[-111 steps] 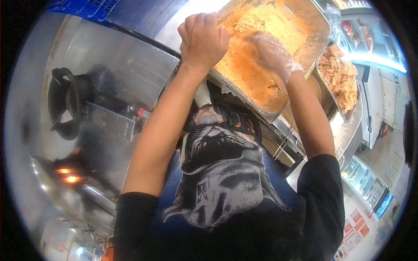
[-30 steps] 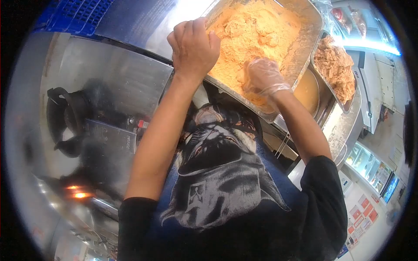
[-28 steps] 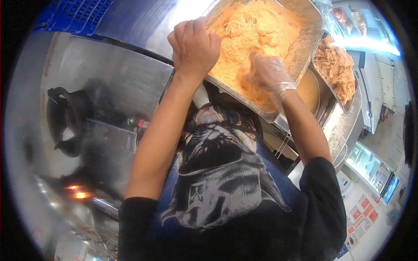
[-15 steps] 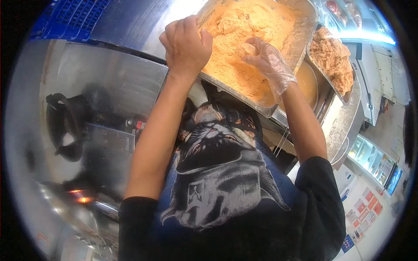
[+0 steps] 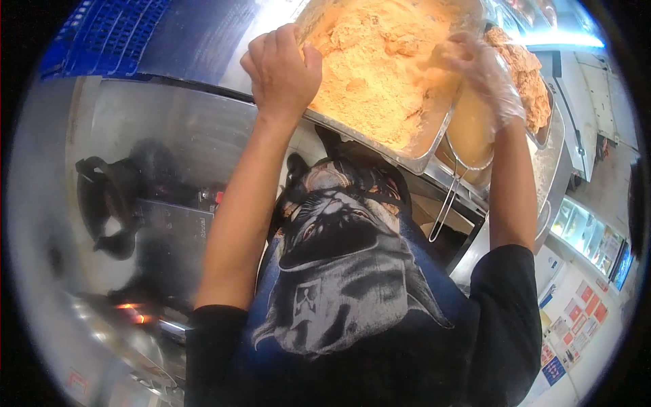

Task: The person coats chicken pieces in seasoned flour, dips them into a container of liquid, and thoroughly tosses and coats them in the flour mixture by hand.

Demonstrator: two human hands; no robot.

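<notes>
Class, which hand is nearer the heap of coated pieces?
Right. The right hand is beside the heap; the left hand is across the large tray, at its opposite edge.

White light strip [image 5: 563, 39], glaring, right of my blurred right hand [image 5: 483, 73]; orange glow [image 5: 133, 313], far left of it; edges fisheye-curved, black.

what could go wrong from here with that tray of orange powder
Powder might fall into the round container beside the metal tray, since the gloved right hand is above the tray's right side, next to it. The wire handle juts toward the person's body, so clothing could snag it. The left hand, at the tray's left side, looks bare and could get coated if it slips in.
</notes>
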